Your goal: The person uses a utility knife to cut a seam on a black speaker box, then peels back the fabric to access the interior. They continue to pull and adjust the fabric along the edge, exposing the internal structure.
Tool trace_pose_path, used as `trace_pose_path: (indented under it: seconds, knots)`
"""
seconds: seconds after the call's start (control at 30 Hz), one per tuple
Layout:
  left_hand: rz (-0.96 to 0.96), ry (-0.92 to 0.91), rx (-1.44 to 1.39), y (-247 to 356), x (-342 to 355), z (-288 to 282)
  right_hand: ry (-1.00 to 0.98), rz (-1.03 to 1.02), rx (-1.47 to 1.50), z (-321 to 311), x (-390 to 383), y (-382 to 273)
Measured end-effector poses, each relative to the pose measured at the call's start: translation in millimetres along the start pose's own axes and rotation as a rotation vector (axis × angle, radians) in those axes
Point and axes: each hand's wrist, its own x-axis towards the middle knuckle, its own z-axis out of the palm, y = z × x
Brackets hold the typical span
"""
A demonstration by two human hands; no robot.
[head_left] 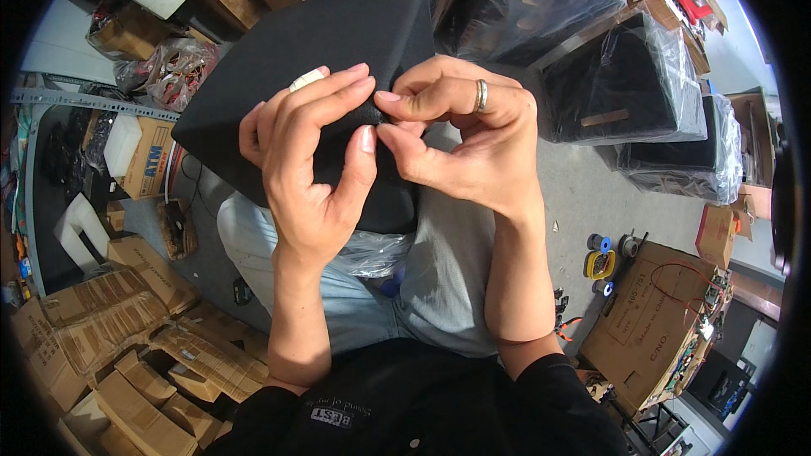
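Observation:
A large black box (296,38) with angled sides and a smooth matte covering rests against my legs. Over its near right edge, my left hand (308,152) has its fingers stretched out and its thumb apart; a white wrap circles one finger. Right beside it, my right hand (477,131), with a ring on one finger, brings thumb and index finger together in a pinch at the box's edge. Whatever lies between those fingertips is too small or hidden to name. The fingertips of both hands nearly meet. Clear plastic (376,255) shows beneath the box, between my legs.
Several black boxes in clear plastic (625,80) stand ahead and to the right. Flattened cardboard (110,312) and cartons pile up at the left. By my right side are a yellow tray (601,265) of small parts, spools, orange-handled pliers (568,328) and a big carton (646,321).

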Motion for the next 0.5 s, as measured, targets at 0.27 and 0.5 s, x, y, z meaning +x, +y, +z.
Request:
trace_pose_path:
  seconds: [0.27, 0.5]
  knots:
    - [0.001, -0.002, 0.005, 0, -1, 1, -0.023, 0.014, -0.072, -1, -3, -6]
    - [0.013, -0.039, 0.012, 0, 1, -3, 0.118, 0.025, -0.128, 1, -18, -11]
